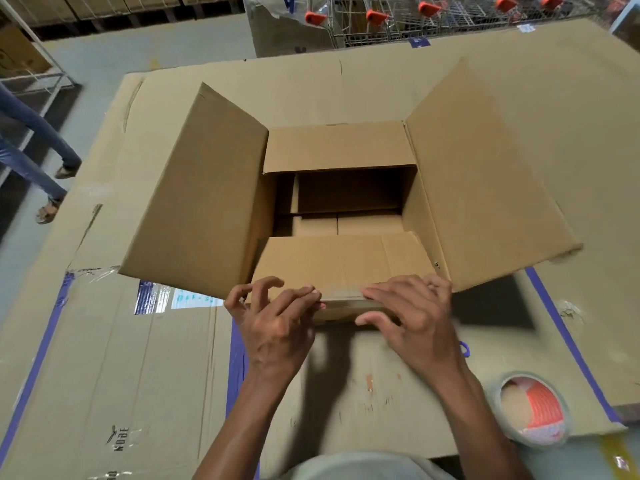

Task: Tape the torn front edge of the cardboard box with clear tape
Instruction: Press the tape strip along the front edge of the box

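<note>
An open brown cardboard box (pixel 207 188) stands in the middle of the work surface with all its flaps spread out. Both hands rest on its front edge (pixel 341 294), where a strip of clear tape seems to lie. My left hand (pixel 277 323) has its fingers spread, with the fingertips touching the edge from the left. My right hand (pixel 412 313) lies flat over the edge on the right, its thumb against the box's front face. The clear tape roll (pixel 533 408), with an orange-red core, lies on the surface at the lower right, apart from both hands.
Flattened cardboard sheets (pixel 131 375) with blue tape lines cover the table. A person's legs (pixel 31 157) stand at the far left on the grey floor. Shopping trolleys (pixel 433 19) with orange handles are parked beyond the table. A small blue object (pixel 464 349) peeks out beside my right wrist.
</note>
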`<state>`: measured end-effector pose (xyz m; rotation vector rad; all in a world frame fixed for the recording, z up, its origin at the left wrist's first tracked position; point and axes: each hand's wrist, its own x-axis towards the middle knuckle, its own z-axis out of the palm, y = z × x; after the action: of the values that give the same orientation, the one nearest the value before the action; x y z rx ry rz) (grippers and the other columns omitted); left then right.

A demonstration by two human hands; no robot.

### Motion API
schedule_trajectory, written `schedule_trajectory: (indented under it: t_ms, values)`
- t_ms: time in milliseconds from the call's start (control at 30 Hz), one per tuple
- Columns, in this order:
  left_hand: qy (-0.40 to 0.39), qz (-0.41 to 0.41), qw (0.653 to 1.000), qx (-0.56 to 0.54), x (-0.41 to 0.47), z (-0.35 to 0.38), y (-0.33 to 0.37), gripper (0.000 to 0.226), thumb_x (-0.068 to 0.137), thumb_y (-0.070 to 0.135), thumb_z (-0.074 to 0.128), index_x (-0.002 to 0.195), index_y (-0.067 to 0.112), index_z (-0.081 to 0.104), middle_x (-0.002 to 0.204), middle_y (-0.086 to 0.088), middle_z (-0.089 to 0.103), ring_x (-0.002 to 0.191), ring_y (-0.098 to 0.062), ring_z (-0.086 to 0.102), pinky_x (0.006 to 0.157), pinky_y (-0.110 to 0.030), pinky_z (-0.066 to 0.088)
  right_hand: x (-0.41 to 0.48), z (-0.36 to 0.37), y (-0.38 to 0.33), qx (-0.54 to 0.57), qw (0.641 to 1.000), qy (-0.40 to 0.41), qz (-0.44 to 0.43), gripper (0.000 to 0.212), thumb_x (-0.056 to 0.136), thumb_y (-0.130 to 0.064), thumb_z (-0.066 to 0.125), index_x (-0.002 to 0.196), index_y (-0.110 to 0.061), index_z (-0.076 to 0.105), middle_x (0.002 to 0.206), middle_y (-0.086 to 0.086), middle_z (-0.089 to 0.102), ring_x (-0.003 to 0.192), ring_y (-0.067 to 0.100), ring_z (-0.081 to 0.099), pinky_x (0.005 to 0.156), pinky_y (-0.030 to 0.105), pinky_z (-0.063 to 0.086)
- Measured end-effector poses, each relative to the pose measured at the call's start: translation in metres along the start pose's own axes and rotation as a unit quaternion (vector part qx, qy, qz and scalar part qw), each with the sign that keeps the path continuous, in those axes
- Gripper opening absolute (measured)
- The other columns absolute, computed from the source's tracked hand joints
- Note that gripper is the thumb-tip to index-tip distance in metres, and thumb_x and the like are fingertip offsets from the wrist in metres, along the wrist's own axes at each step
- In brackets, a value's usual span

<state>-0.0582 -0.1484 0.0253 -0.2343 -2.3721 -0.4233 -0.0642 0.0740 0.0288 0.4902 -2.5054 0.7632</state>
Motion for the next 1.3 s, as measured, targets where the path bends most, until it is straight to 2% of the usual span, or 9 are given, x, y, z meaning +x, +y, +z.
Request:
schedule_trajectory:
  t_ms: [167,267,433,600,833,933,1067,1200,1300]
  values:
    - [-0.018,0.015,1.0,0.01,0.0,0.0,0.012,0.028,0.101,0.033,0.059,0.085,0.025,0.081,0.087,0.013,0.076,0.095,-0.027,0.065,0.089,-0.043,0.03,0.014,0.033,-0.02,0.068,0.995,-0.059,-0.04,0.015,0.084,-0.023,0.08,0.098,-0.015,0.08,0.096,-0.002,0.074,0.088,0.023,0.06,0.075,0.04,0.053]
    - [-0.066,0.029,0.997,0.001,-0.011,-0.003,0.01,0.036,0.079,0.006,0.067,0.105,0.029,0.08,0.109,0.017,0.076,0.105,-0.026,0.064,0.092,-0.043,0.029,0.009,0.029,-0.009,0.082,0.995,-0.047,-0.041,0.015,0.088,-0.011,0.079,0.103,-0.013,0.08,0.098,0.0,0.074,0.088,0.023,0.06,0.075,0.037,0.055]
    - [-0.071,0.002,0.997,-0.012,-0.008,-0.01,0.002,0.028,0.08,0.014,0.075,0.104,0.029,0.08,0.109,0.019,0.076,0.102,-0.026,0.065,0.09,-0.045,0.031,0.019,0.026,-0.025,0.106,0.992,-0.055,-0.035,0.017,0.086,0.002,0.067,0.09,-0.011,0.078,0.085,0.002,0.068,0.082,0.024,0.061,0.069,0.036,0.053]
    - [-0.077,-0.019,0.997,-0.024,-0.013,-0.01,0.003,0.034,0.077,0.018,0.068,0.106,0.031,0.08,0.112,0.02,0.075,0.103,-0.023,0.064,0.094,-0.039,0.025,0.004,-0.019,0.017,0.05,0.995,-0.056,0.059,0.016,0.082,-0.021,0.079,0.097,-0.015,0.08,0.094,-0.004,0.072,0.09,0.015,0.064,0.078,0.034,0.056]
    - [-0.077,-0.031,0.996,-0.034,-0.012,-0.008,0.003,0.041,0.071,0.013,0.08,0.107,0.033,0.08,0.113,0.021,0.074,0.102,-0.022,0.064,0.093,-0.044,0.029,-0.007,-0.034,0.037,-0.019,0.998,-0.021,0.065,0.041,0.065,0.011,0.088,0.096,-0.015,0.082,0.093,-0.003,0.079,0.087,0.01,0.067,0.097,0.026,0.044]
    - [-0.085,-0.019,0.996,-0.027,-0.016,-0.008,0.002,0.043,0.073,0.015,0.082,0.11,0.035,0.078,0.116,0.023,0.073,0.103,-0.02,0.063,0.093,-0.044,0.03,-0.006,-0.04,0.037,-0.017,0.994,0.029,0.102,0.046,0.062,0.022,0.082,0.087,-0.017,0.082,0.084,-0.003,0.08,0.095,-0.002,0.058,0.111,0.04,0.037]
    - [-0.082,-0.037,0.996,-0.026,-0.016,-0.012,0.003,0.043,0.072,0.016,0.077,0.11,0.037,0.078,0.116,0.025,0.072,0.102,-0.018,0.062,0.094,-0.039,0.026,-0.003,-0.05,0.02,-0.063,0.994,0.034,0.087,0.042,0.06,0.021,0.085,0.092,-0.005,0.08,0.084,0.008,0.079,0.113,0.023,0.044,0.103,0.075,0.04]
    - [-0.097,-0.037,0.994,-0.039,-0.023,-0.012,0.005,0.048,0.068,0.016,0.08,0.112,0.035,0.078,0.117,0.024,0.072,0.104,-0.018,0.062,0.099,-0.035,0.024,-0.012,-0.05,0.031,-0.061,0.995,0.034,0.074,0.032,0.063,0.013,0.089,0.084,-0.008,0.079,0.077,0.003,0.077,0.081,0.019,0.067,0.111,0.048,0.04]
    - [-0.067,-0.035,0.996,-0.04,-0.016,-0.013,0.008,0.039,0.073,0.019,0.082,0.11,0.031,0.079,0.118,0.02,0.073,0.108,-0.019,0.062,0.1,-0.037,0.028,-0.009,-0.035,0.03,-0.055,0.997,0.007,0.062,0.032,0.065,-0.017,0.094,0.094,-0.016,0.08,0.089,-0.002,0.077,0.086,0.02,0.069,0.107,0.038,0.032]
